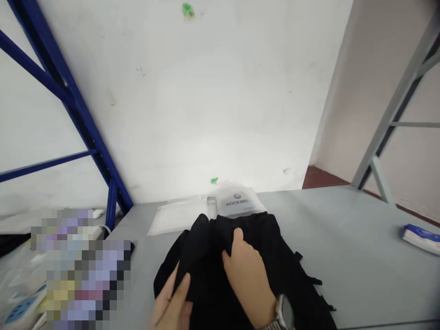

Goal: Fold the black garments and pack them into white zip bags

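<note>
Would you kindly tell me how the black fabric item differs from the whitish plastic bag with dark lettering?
The black fabric item shows no lettering; the whitish plastic bag carries dark letters. The item looks larger than the bag. The left hand and right hand are on the item, neither on the bag. Both things rest on the grey table.

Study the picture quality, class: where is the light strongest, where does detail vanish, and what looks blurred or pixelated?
Head view: a soft bright glow on the white wall; head view: the black cloth so dark that most folds vanish; head view: the left hand slightly soft at its lower edge; head view: coarse mosaic blocks hiding detail at lower left.
</note>
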Demonstrator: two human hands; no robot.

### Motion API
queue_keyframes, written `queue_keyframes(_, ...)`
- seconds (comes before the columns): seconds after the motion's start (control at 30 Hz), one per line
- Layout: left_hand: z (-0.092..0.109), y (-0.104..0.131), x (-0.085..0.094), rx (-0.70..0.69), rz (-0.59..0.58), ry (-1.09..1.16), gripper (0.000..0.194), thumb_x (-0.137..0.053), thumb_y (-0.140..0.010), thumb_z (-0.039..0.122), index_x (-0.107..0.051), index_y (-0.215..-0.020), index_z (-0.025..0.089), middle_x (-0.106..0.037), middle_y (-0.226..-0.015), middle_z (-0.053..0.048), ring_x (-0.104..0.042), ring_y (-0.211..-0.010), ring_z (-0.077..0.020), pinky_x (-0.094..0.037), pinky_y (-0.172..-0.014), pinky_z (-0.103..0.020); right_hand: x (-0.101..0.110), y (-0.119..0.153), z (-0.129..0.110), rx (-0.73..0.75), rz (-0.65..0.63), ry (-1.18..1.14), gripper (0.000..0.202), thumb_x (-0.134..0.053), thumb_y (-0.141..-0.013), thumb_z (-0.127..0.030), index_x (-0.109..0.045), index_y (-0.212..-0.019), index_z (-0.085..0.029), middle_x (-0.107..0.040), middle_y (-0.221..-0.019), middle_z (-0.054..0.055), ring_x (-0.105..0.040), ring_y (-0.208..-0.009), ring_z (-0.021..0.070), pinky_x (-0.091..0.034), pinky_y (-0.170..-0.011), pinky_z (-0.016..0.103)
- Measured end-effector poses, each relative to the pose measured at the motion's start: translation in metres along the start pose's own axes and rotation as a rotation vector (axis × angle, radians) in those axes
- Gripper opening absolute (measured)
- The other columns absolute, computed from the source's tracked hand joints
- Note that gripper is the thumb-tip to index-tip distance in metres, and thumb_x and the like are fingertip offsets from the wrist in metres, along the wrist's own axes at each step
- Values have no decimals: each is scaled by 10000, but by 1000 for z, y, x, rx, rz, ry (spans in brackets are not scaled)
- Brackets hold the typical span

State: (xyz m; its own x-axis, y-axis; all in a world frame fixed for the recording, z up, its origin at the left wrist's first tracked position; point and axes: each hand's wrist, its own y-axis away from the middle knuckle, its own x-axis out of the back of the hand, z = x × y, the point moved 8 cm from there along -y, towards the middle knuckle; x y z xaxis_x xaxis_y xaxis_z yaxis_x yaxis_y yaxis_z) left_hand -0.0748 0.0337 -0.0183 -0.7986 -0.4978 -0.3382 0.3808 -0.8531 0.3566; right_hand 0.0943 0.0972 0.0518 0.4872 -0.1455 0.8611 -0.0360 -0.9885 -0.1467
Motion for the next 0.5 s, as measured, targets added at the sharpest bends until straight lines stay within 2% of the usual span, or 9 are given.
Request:
queue_keyframes(0.07,8,16,-27,-173,-109,-99,456,-658,-771,412,-600,-1208,297,-574,-1318,2,-312,-1355,-267,-187,-1143,-427,3,7,-6,-3,-11,-63,140,-417,-868,-92,-501,-971,-138,-657,-790,107,-661,-680,247,-427,-543,291)
queue_keyframes(0.13,14,32,-53,-331,-182,-202,439,-600,-811,438,-575,-1235,325,-481,-1400,47,-293,-1368,-235,-175,-1151,-384,4,15,-9,-15,-62,-316,123,-421,-897,-168,-509,-982,-160,-668,-822,93,-665,-707,231,-470,-585,294)
queue_keyframes(0.2,17,41,-65,-420,-138,-251,433,-541,-851,442,-529,-1273,348,-410,-1445,80,-260,-1382,-206,-171,-1154,-361,2,24,-12,-18,-144,-678,204,-430,-915,-264,-523,-1085,-200,-682,-980,81,-662,-886,215,-511,-733,301)
queue_keyframes(0.27,20,41,-64,-454,-50,-214,467,-517,-862,453,-485,-1314,337,-411,-1450,59,-279,-1375,-213,-243,-1137,-362,1,31,-14,4,-214,-944,288,-437,-915,-338,-550,-1171,-266,-612,-1229,41,-556,-1147,191,-445,-950,311)
queue_keyframes(0.33,21,35,-58,-449,12,-148,529,-563,-834,457,-466,-1331,303,-466,-1419,4,-360,-1336,-249,-339,-1095,-383,0,34,-14,53,-238,-1070,286,-454,-900,-386,-638,-1093,-284,-542,-1335,3,-438,-1273,191,-335,-1068,321)
queue_keyframes(0.4,21,26,-48,-426,76,-87,567,-632,-792,425,-471,-1318,287,-492,-1399,-27,-425,-1294,-278,-394,-1058,-410,-2,32,-11,83,-210,-1166,268,-498,-871,-402,-683,-994,-252,-587,-1276,33,-475,-1237,217,-341,-1067,344)
queue_keyframes(0.47,18,18,-39,-383,96,4,568,-665,-772,370,-475,-1301,287,-509,-1384,-36,-464,-1263,-287,-424,-1033,-426,-6,27,0,24,-114,-1263,293,-600,-812,-393,-644,-1054,-234,-616,-1212,64,-539,-1154,237,-406,-1010,366)
queue_keyframes(0.5,14,14,-35,-343,81,61,566,-674,-764,351,-479,-1291,287,-540,-1355,-41,-491,-1240,-288,-449,-1011,-427,-10,24,7,-35,-72,-1318,386,-666,-767,-377,-604,-1119,-233,-608,-1216,70,-551,-1134,242,-431,-981,367)
